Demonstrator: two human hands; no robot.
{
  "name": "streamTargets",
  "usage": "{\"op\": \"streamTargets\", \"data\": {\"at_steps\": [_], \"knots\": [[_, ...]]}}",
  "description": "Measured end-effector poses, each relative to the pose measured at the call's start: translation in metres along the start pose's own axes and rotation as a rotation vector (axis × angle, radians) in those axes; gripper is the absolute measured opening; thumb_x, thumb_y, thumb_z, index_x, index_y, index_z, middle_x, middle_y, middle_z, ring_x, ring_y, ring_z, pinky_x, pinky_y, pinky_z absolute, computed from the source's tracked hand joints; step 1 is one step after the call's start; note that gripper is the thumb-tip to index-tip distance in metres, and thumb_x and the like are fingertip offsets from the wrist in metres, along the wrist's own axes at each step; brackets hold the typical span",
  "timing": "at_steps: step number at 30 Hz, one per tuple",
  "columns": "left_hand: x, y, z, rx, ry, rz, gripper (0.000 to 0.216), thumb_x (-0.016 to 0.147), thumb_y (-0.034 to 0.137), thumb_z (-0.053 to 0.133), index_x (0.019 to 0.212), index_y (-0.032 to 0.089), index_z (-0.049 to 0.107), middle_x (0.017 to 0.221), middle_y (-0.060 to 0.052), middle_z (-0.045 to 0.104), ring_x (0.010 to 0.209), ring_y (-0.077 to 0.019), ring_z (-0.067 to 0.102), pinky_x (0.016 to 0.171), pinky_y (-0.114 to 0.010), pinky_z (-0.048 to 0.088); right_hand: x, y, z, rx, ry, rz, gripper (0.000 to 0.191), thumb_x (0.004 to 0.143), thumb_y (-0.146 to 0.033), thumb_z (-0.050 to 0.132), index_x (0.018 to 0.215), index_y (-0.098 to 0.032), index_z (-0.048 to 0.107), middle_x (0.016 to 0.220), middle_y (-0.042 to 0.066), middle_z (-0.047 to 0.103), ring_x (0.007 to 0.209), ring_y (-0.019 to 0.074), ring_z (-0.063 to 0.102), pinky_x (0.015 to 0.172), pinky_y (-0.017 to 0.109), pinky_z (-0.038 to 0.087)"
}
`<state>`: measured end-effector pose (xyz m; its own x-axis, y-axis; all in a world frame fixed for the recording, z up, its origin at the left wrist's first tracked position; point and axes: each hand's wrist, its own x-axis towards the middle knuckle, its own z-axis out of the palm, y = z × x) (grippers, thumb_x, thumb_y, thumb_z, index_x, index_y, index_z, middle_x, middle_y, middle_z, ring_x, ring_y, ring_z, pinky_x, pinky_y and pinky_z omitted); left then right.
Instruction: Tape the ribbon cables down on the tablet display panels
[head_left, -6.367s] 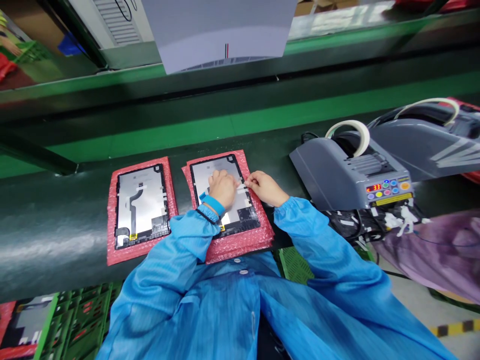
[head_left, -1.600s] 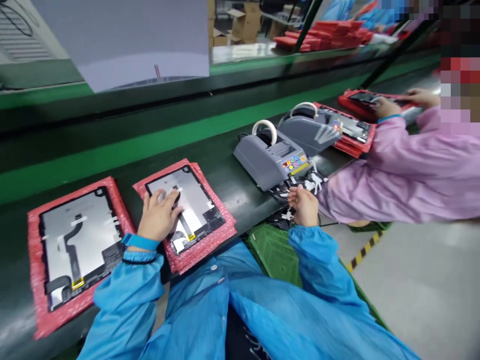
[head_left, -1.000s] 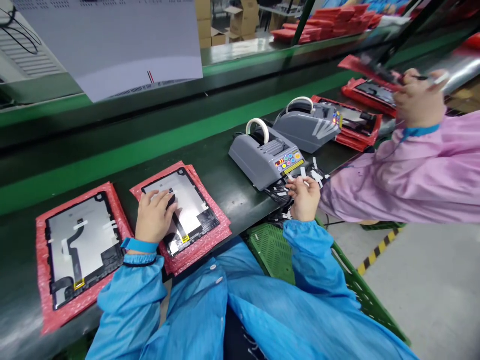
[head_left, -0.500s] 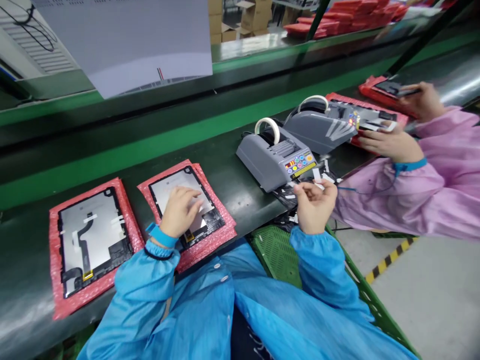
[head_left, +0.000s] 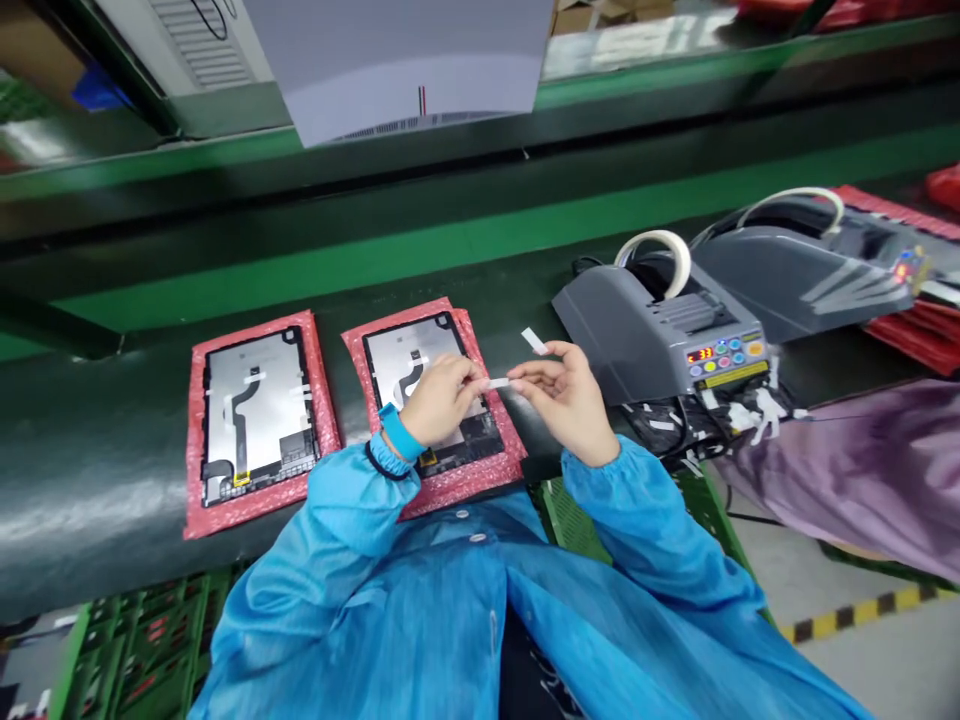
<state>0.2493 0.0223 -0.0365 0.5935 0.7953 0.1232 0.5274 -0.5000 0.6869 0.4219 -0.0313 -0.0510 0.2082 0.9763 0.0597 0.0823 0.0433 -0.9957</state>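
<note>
My left hand (head_left: 439,402) pinches one end of a short white tape strip (head_left: 498,383). The other end is between the fingertips of my right hand (head_left: 568,400), and a second white tape piece (head_left: 533,341) sticks up from a right fingertip. Beneath my left hand lies a tablet screen panel (head_left: 480,437) with a silvery back and dark ribbon cable, partly covered by that hand. It rests on red bubble wrap (head_left: 510,440). To the left, a similar panel (head_left: 262,400) with white tape pieces lies on its own red bubble wrap (head_left: 196,440).
A grey tape dispenser (head_left: 622,330) stands to the right, another dispenser (head_left: 802,270) beyond it. Tape scraps (head_left: 750,412) cling to black material below. Green crates (head_left: 142,640) sit under the bench edge. A co-worker's pink sleeve (head_left: 862,470) is at right.
My right hand has come left from the dispenser with the tape, meeting my left hand, which has lifted off the panel surface. The view has swung right to left, showing more crates.
</note>
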Motion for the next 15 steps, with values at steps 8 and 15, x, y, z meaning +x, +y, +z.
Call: {"op": "streamTargets", "data": {"at_steps": [8, 15], "knots": [[0.005, -0.015, 0.002, -0.002, 0.017, -0.096, 0.014, 0.087, 0.02, 0.053, 0.073, 0.017, 0.056, 0.076, -0.002, 0.061, 0.078, -0.0167, 0.055, 0.077, -0.032, 0.044, 0.022, 0.004, 0.009, 0.088, -0.095, 0.097, 0.05, 0.061, -0.029, 0.075, 0.093, -0.024, 0.038, 0.065, -0.007, 0.064, 0.06, 0.0112, 0.061, 0.06, 0.026, 0.047], [0.007, -0.02, 0.009, 0.178, 0.0, -0.259, 0.016, 0.087, 0.025, 0.053, 0.075, 0.017, 0.06, 0.083, -0.006, 0.061, 0.091, -0.0229, 0.052, 0.083, -0.039, 0.042, 0.036, 0.022, 0.02, 0.016, -0.102, 0.133, 0.047, 0.06, -0.028, 0.071, 0.089, -0.025, 0.035, 0.06, -0.009, 0.062, 0.053, 0.0109, 0.058, 0.055, 0.025, 0.045]]}}
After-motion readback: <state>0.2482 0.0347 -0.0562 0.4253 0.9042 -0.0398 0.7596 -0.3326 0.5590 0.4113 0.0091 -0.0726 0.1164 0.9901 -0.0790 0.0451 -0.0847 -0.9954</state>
